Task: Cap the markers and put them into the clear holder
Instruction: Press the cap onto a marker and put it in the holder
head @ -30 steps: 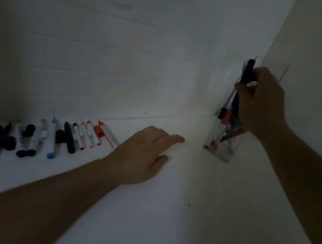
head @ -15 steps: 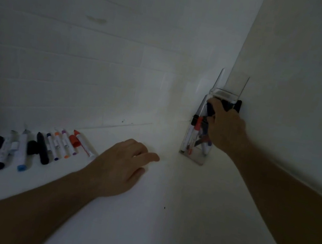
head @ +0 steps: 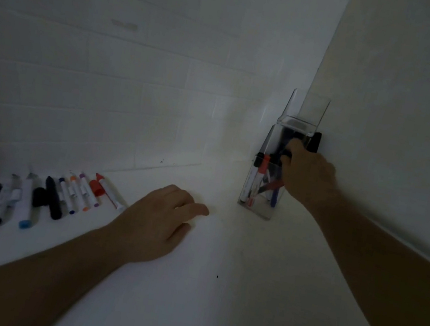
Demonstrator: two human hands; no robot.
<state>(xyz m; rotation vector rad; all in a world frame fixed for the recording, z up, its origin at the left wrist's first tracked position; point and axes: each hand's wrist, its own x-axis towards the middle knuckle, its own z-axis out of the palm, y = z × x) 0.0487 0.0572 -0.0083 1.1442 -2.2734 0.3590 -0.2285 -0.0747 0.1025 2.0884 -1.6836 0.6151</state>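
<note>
The clear holder (head: 313,108) stands upright in the corner where the two walls meet, with several markers inside, one of them red-capped (head: 259,174). My right hand (head: 309,176) reaches into its lower front opening, fingers closed around the top of a dark marker (head: 285,142) that stands inside. My left hand (head: 160,222) rests palm down on the white table, holding nothing. A row of loose markers (head: 51,199) and caps lies along the back wall at the left, ending in a red-tipped marker (head: 100,188) just left of my left hand.
The scene is dim. White tiled wall runs along the back and a plain wall (head: 405,109) closes the right side. A black object (head: 315,142) sits behind the holder against the right wall. The white table (head: 213,304) stretches toward me.
My right hand has carried the dark marker down from above the holder into it. The view shifted so that the holder and the markers sit lower and further left. My left hand stays on the table.
</note>
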